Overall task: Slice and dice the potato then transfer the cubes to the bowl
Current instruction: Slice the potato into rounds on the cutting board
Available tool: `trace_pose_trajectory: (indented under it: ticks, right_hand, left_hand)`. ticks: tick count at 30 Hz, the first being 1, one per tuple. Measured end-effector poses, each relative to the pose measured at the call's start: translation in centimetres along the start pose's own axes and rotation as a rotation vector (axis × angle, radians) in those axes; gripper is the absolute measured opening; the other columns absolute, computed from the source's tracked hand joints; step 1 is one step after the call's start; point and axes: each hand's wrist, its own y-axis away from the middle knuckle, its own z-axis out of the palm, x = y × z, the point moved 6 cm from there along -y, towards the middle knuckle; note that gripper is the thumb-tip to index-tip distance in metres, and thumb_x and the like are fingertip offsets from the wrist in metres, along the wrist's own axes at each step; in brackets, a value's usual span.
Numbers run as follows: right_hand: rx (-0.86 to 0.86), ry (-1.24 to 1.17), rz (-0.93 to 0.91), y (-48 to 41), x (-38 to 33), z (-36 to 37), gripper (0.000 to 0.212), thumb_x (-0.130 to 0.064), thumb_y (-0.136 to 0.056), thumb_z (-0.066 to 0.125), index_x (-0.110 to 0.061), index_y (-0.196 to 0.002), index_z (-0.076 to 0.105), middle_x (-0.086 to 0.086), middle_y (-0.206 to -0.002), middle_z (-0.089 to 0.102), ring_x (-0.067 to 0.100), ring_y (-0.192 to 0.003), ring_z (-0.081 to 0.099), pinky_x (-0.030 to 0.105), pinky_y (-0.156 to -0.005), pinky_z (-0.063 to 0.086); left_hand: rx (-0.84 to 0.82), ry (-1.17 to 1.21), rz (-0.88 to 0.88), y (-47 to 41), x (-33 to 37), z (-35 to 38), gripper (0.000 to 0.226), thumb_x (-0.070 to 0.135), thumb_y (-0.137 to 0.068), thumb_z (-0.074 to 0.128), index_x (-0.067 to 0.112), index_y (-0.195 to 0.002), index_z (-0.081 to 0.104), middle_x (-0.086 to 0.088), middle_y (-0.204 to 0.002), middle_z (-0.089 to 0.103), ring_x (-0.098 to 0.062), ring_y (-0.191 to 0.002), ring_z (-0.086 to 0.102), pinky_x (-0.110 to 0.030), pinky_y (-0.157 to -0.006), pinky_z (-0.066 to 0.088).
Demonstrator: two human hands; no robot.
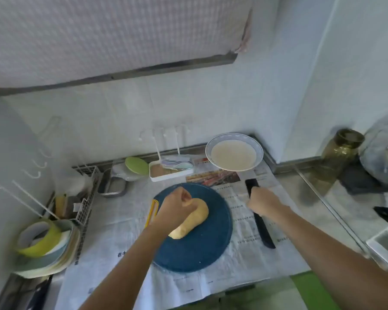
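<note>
Left hand: our left hand is clamped over the potato, fingers curled round it, pinning it down.
Potato: the potato lies mid-board, peeled, pale orange and whole as far as we can see; no slice made yet.
Board: the round blue cutting board sits on newspaper, which might let it skid, so we press down firmly.
Right hand: our right hand is wrapped round the black knife, just right of the board.
Knife: the knife lies along the newspaper, tapered end towards us; whether a sheath covers the blade we cannot tell.
The cut: lifting comes next, we judge; bring the blade over the potato's free end, keep the holding hand curled back, slice straight down.
Dishes: a stack of plates and bowls stands well off to the left, out of our way.
Yellow tool: a yellow-handled tool touches the board's left edge by our wrist; a nudge could knock it.
Bowl: the bowl waits beyond the knife, near the wall, already holding pale liquid, so cubes may splash.
Jar: a glass jar stands far right, well apart.
</note>
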Motion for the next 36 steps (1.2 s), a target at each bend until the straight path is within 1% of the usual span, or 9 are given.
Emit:
trace_pose_trajectory:
  ticks: [3,7,12,17,25,28,30,33,36]
  right_hand:
    - [-0.067,-0.006,0.088,-0.7,2.2,2.8,0.024,-0.02,-0.095,0.05,-0.004,-0.114,0.051,0.008,-0.094,0.059,0.024,-0.083,0.06,0.031,-0.066,0.048]
    - [-0.078,-0.052,0.121,-1.6,4.2,5.0,0.033,-0.028,-0.093,0.058,-0.006,-0.115,0.048,0.005,-0.089,0.057,0.024,-0.086,0.063,0.031,-0.064,0.048]
    - [-0.065,-0.013,0.033,-2.8,5.0,6.1,0.051,-0.028,-0.094,0.058,-0.004,-0.134,0.037,0.009,-0.104,0.065,0.023,-0.086,0.065,0.029,-0.062,0.049]
    - [-0.075,-0.052,-0.003,-2.7,5.4,6.0,0.071,-0.021,-0.094,0.056,0.0,-0.146,0.013,0.008,-0.098,0.062,0.017,-0.074,0.06,0.027,-0.058,0.049]
    - [-0.14,-0.25,-0.207,-1.1,2.6,1.8,0.08,-0.012,-0.095,0.051,-0.002,-0.15,-0.006,-0.001,-0.073,0.05,0.006,-0.053,0.049,0.017,-0.04,0.033]
    - [-0.16,-0.22,-0.357,-0.3,0.7,1.2,0.05,-0.012,-0.095,0.053,-0.008,-0.137,0.027,-0.003,-0.076,0.049,0.005,-0.056,0.048,0.016,-0.041,0.031]
    - [-0.15,-0.207,-0.493,-0.2,-0.9,1.0,0.034,-0.012,-0.095,0.053,-0.011,-0.126,0.039,-0.008,-0.08,0.05,0.002,-0.061,0.049,0.015,-0.046,0.035]
    - [-0.102,-0.174,-0.713,-0.6,-2.9,1.6,0.037,-0.018,-0.099,0.047,-0.014,-0.136,0.042,-0.003,-0.108,0.06,0.004,-0.082,0.055,0.012,-0.067,0.041]
    - [-0.089,-0.142,-0.832,-1.2,-3.9,2.8,0.044,-0.027,-0.103,0.04,-0.019,-0.146,0.035,0.002,-0.117,0.062,0.014,-0.095,0.061,0.026,-0.08,0.05]
  left_hand:
    - [-0.037,-0.125,-0.037,-0.9,-1.2,2.8,0.024,0.025,-0.085,0.066,0.02,-0.103,0.051,0.0,-0.111,0.053,-0.017,-0.104,0.052,-0.023,-0.079,0.037]
    - [-0.041,-0.302,-0.099,-2.0,-2.5,5.7,0.046,0.027,-0.084,0.067,0.017,-0.124,0.047,-0.005,-0.127,0.042,-0.025,-0.118,0.042,-0.035,-0.099,0.038]
    - [0.027,-0.37,-0.105,-3.1,-3.0,6.3,0.058,0.036,-0.082,0.068,0.024,-0.133,0.042,0.0,-0.135,0.04,-0.022,-0.124,0.036,-0.032,-0.103,0.034]
    - [-0.11,-0.478,-0.188,-3.2,-5.5,6.8,0.107,0.05,-0.062,0.08,0.035,-0.148,0.018,-0.001,-0.146,0.029,-0.027,-0.135,0.029,-0.045,-0.111,0.027]
    - [0.106,-0.448,-0.431,-1.7,-5.4,7.7,0.101,0.058,-0.069,0.071,0.033,-0.148,0.014,-0.008,-0.137,0.038,-0.032,-0.122,0.039,-0.04,-0.096,0.042]
    - [0.146,-0.441,-0.482,-1.1,-5.4,8.2,0.1,0.062,-0.071,0.068,0.032,-0.148,0.012,-0.01,-0.137,0.038,-0.033,-0.121,0.04,-0.041,-0.097,0.042]
    - [0.174,-0.454,-0.501,-0.8,-5.4,8.4,0.1,0.067,-0.072,0.065,0.031,-0.149,0.011,-0.01,-0.137,0.038,-0.033,-0.122,0.041,-0.04,-0.098,0.042]
    - [0.253,-0.387,-0.426,-0.4,-5.7,8.6,0.097,0.068,-0.074,0.063,0.033,-0.15,0.014,-0.007,-0.138,0.038,-0.029,-0.124,0.041,-0.04,-0.102,0.039]
    - [0.3,-0.348,-0.245,-0.1,-5.8,8.7,0.082,0.067,-0.076,0.058,0.04,-0.146,0.023,0.0,-0.144,0.037,-0.025,-0.128,0.04,-0.041,-0.106,0.036]
